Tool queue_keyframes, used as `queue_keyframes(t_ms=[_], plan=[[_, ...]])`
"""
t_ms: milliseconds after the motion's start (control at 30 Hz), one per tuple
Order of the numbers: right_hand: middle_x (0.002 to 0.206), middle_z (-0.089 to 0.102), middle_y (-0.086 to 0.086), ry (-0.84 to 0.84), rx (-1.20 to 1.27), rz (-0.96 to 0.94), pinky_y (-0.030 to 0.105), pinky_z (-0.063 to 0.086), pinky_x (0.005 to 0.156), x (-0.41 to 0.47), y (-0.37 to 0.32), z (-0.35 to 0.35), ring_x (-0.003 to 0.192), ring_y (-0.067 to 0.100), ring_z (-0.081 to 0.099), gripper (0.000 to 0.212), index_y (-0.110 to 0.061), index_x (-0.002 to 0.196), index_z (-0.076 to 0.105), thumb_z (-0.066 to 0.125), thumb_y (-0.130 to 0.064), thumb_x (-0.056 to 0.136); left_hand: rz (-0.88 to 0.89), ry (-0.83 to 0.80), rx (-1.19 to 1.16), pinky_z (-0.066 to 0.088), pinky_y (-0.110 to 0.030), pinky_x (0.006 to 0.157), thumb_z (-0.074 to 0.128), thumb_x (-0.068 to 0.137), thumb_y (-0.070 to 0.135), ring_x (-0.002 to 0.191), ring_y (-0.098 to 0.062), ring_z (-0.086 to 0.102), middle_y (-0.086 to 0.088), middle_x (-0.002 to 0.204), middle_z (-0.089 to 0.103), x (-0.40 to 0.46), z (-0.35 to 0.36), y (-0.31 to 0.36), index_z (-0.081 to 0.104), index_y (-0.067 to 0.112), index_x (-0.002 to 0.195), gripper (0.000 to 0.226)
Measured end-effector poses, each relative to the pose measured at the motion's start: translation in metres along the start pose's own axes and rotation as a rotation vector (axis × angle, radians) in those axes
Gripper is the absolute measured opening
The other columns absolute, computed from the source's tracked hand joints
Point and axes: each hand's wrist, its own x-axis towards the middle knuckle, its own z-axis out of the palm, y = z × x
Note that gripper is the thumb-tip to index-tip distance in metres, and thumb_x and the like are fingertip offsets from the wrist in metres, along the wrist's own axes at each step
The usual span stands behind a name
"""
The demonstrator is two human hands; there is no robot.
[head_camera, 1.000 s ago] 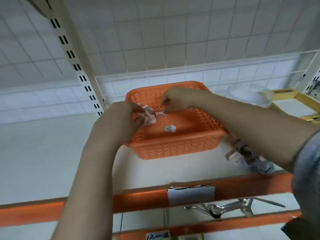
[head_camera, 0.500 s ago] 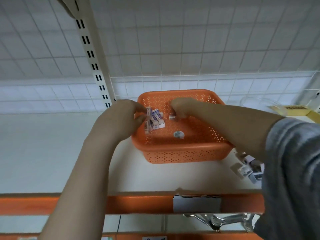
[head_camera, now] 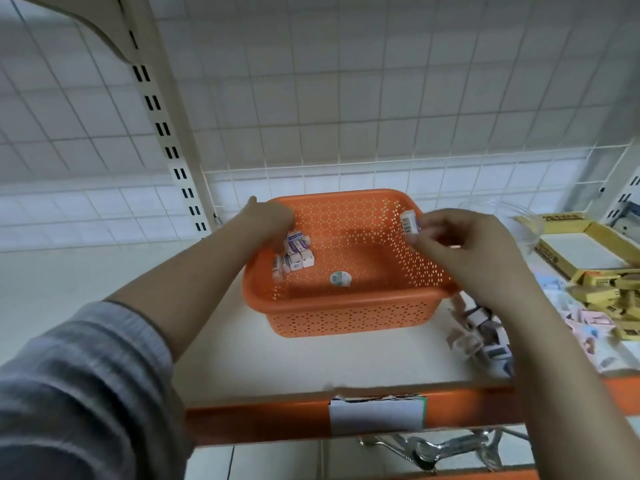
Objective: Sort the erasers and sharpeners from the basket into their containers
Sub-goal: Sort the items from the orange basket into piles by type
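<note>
While the right hand (head_camera: 460,244) pinches one small wrapped eraser (head_camera: 409,221) between thumb and fingertips, barcode side up, above the right wall of the orange basket (head_camera: 346,306), the step in hand reads as carrying that piece out toward its container. Item, right hand: fingers curled round the eraser, lifted clear of the basket floor. Item, left hand (head_camera: 273,220): reaching down inside the basket's left side, fingers bent into a small heap of erasers (head_camera: 294,252); whether it has actually closed on one cannot be told, since the hand covers its own fingertips. Item, below and between the hands: a single round piece with a barcode label (head_camera: 340,278), lying alone on the basket floor, possibly a sharpener. Item, just beyond the right wrist, outside the basket: a loose pile of wrapped erasers (head_camera: 481,332) on the white shelf (head_camera: 294,358). Item, farther right: a clear bowl (head_camera: 491,211), partly hidden behind the hand, and a yellow cardboard tray (head_camera: 588,251) with yellow boxes (head_camera: 606,292) beside it. Judgement: few pieces remain in the basket, so sorting looks well advanced. Next move calls for swinging the right hand farther right and releasing over the proper receptacle; which one takes erasers is not evident.
</note>
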Motion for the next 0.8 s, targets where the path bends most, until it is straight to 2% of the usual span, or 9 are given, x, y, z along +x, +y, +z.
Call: queue_keyframes(t_ms=[67, 133, 267, 367, 500, 633, 700, 767, 800], plan=[[0.08, 0.069, 0.004, 0.016, 0.083, 0.035, 0.024, 0.051, 0.071, -0.013, 0.006, 0.0, 0.07, 0.011, 0.062, 0.014, -0.02, 0.094, 0.071, 0.073, -0.02, 0.08, -0.001, 0.015, 0.003, 0.034, -0.039, 0.095, 0.069, 0.08, 0.03, 0.103, -0.017, 0.053, 0.004, 0.105, 0.059, 0.005, 0.0, 0.0, 0.057, 0.022, 0.114, 0.038], [0.08, 0.069, 0.005, 0.024, 0.12, 0.037, 0.031, 0.055, 0.071, -0.018, 0.009, 0.003, 0.072, 0.014, 0.064, 0.016, -0.019, 0.095, 0.071, 0.072, -0.019, 0.08, -0.004, 0.026, -0.006, 0.036, -0.033, 0.084, 0.068, 0.081, 0.028, 0.092, -0.015, 0.051, 0.005, 0.096, 0.055, 0.007, 0.0, 0.001, 0.057, 0.021, 0.113, 0.034], [0.079, 0.068, 0.0, 0.06, 0.126, 0.022, 0.014, 0.049, 0.064, -0.019, 0.01, 0.005, 0.07, 0.005, 0.061, 0.015, -0.023, 0.094, 0.07, 0.073, -0.019, 0.08, -0.008, 0.055, -0.026, 0.046, -0.029, 0.078, 0.07, 0.079, 0.03, 0.087, -0.014, 0.052, 0.004, 0.094, 0.057, 0.005, -0.001, 0.002, 0.061, 0.02, 0.111, 0.035], [0.078, 0.069, -0.003, 0.084, 0.155, 0.012, 0.013, 0.049, 0.065, -0.02, 0.01, 0.006, 0.071, 0.005, 0.063, 0.014, -0.023, 0.093, 0.071, 0.072, -0.017, 0.08, -0.024, 0.139, -0.087, 0.049, -0.031, 0.08, 0.068, 0.08, 0.03, 0.095, -0.018, 0.055, -0.001, 0.104, 0.059, -0.002, -0.011, 0.004, 0.061, 0.018, 0.115, 0.037], [0.071, 0.066, -0.01, 0.171, 0.215, 0.014, 0.012, 0.05, 0.061, -0.022, 0.006, 0.005, 0.065, 0.0, 0.06, 0.019, -0.032, 0.082, 0.067, 0.072, -0.013, 0.08, -0.016, 0.357, -0.352, 0.041, -0.031, 0.092, 0.065, 0.083, 0.024, 0.116, -0.02, 0.049, -0.003, 0.129, 0.051, -0.029, -0.03, 0.012, 0.053, 0.022, 0.131, 0.049], [0.077, 0.063, -0.003, 0.29, 0.223, 0.061, 0.007, 0.043, 0.048, -0.025, 0.005, 0.001, 0.064, 0.001, 0.058, 0.016, -0.03, 0.084, 0.064, 0.069, -0.014, 0.082, 0.059, 0.49, -0.761, 0.038, -0.021, 0.096, 0.06, 0.082, 0.007, 0.116, -0.014, 0.049, 0.002, 0.133, 0.048, -0.063, -0.035, 0.027, 0.056, 0.017, 0.129, 0.048], [0.077, 0.062, -0.005, 0.347, 0.215, 0.094, 0.011, 0.044, 0.044, -0.028, 0.007, -0.002, 0.058, -0.001, 0.057, 0.012, -0.025, 0.091, 0.067, 0.068, -0.016, 0.083, 0.045, 0.541, -0.869, 0.031, -0.014, 0.097, 0.054, 0.086, 0.005, 0.118, -0.008, 0.046, 0.008, 0.138, 0.046, -0.075, -0.033, 0.037, 0.054, 0.019, 0.131, 0.047], [0.073, 0.06, -0.01, 0.39, 0.218, 0.104, 0.012, 0.045, 0.047, -0.033, 0.01, -0.006, 0.054, -0.002, 0.056, 0.012, -0.02, 0.094, 0.069, 0.068, -0.016, 0.084, 0.036, 0.585, -0.973, 0.032, -0.012, 0.097, 0.049, 0.09, 0.006, 0.12, -0.007, 0.048, 0.009, 0.134, 0.051, -0.082, -0.03, 0.048, 0.054, 0.018, 0.131, 0.044], [0.069, 0.06, -0.013, 0.408, 0.205, 0.095, 0.009, 0.044, 0.051, -0.037, 0.011, -0.008, 0.055, -0.003, 0.056, 0.011, -0.02, 0.093, 0.069, 0.068, -0.015, 0.084, 0.054, 0.603, -1.012, 0.038, -0.011, 0.091, 0.048, 0.091, 0.006, 0.114, -0.009, 0.054, 0.007, 0.125, 0.058, -0.085, -0.028, 0.053, 0.055, 0.016, 0.13, 0.041]])
